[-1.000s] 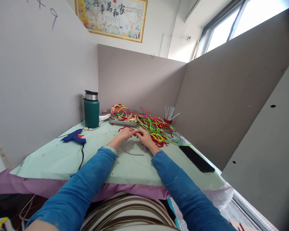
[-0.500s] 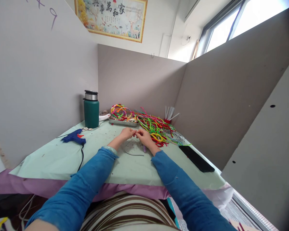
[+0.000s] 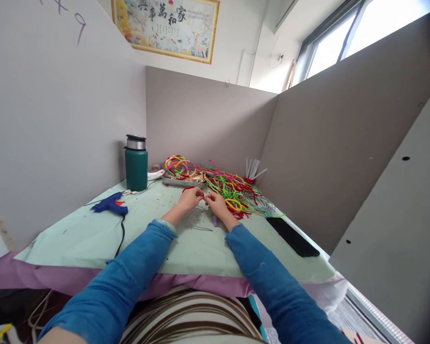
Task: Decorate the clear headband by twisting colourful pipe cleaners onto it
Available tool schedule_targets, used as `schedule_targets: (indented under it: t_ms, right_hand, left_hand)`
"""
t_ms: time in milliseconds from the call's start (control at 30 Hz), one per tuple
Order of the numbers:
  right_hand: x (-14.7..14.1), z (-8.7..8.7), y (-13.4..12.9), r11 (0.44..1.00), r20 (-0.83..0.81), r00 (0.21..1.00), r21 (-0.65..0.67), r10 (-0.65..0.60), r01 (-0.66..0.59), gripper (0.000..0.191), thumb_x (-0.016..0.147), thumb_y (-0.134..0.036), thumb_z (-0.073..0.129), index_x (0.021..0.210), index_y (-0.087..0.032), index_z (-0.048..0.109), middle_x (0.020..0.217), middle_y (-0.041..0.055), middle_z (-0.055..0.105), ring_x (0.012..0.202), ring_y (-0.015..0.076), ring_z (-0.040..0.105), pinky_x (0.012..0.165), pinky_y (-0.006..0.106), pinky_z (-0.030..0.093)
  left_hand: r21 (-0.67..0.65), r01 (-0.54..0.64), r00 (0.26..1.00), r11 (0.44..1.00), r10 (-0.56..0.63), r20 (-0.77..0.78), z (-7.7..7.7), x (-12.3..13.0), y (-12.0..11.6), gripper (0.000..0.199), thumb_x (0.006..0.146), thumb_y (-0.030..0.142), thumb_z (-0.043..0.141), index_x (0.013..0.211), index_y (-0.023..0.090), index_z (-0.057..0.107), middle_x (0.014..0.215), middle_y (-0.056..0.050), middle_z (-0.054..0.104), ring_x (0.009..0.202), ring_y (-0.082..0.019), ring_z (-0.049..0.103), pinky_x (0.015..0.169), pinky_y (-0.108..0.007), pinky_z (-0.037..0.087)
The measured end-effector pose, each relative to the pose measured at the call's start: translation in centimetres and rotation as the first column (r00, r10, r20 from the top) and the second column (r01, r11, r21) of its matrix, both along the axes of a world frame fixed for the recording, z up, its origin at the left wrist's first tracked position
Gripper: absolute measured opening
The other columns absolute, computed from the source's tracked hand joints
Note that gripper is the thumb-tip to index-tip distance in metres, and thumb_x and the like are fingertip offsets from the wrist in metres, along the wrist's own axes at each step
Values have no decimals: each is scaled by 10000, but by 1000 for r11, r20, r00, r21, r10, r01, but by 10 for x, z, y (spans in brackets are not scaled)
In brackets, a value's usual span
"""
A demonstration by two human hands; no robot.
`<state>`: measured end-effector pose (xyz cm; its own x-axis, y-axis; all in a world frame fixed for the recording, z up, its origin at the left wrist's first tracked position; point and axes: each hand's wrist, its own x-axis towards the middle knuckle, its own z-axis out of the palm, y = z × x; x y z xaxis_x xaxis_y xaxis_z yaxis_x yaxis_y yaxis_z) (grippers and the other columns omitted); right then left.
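Note:
My left hand [image 3: 190,198] is closed in a pinch on a red pipe cleaner [image 3: 188,188], part of which sticks out behind the fingers. Close beside it, my right hand [image 3: 216,203] pinches at the end of the same red piece, the fingertips of both hands almost meeting. A thin grey wire [image 3: 202,228] shows on the table below the hands. Partly hidden by my right wrist is a small purple thing [image 3: 215,220]. Just past my right hand spreads a tangled heap of colourful pipe cleaners [image 3: 232,186].
A metal tray [image 3: 183,183] with colourful twisted rings stands at the back. To the left are a green bottle [image 3: 136,167] and a blue glue gun [image 3: 111,204] with its cord. On the right lies a black flat object [image 3: 293,236]; white sticks [image 3: 251,168] stand behind the heap.
A red pipe cleaner now shows behind my left fingers. The grey wire on the table looks slightly shifted. Both hands have turned a little and stay close together.

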<state>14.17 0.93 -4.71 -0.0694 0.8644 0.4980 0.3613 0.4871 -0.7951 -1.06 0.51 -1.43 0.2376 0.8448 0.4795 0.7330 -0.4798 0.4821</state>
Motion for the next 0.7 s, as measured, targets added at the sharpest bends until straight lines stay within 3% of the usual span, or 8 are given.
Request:
schedule_targets:
  t_ms: [367, 700]
  right_hand:
    - [0, -1, 2, 1000, 2, 1000, 7, 2, -2, 152, 722, -315, 543, 672, -176, 583, 593, 1, 592, 545, 128, 502, 534, 242, 384]
    - [0, 0, -1, 999, 39, 999, -6, 32, -32, 157, 754, -288, 518, 664, -172, 575, 589, -10, 575, 533, 108, 482, 525, 218, 364]
  left_hand:
    - [80, 17, 997, 997, -11, -80, 0, -1, -6, 204, 801, 176, 563, 963, 196, 684, 989, -65, 708, 917, -186, 622, 814, -266, 447]
    - [75, -12, 994, 997, 20, -106, 1, -1, -4, 175, 799, 204, 566, 917, 191, 695, 910, -53, 722, 850, -182, 635, 763, -256, 449]
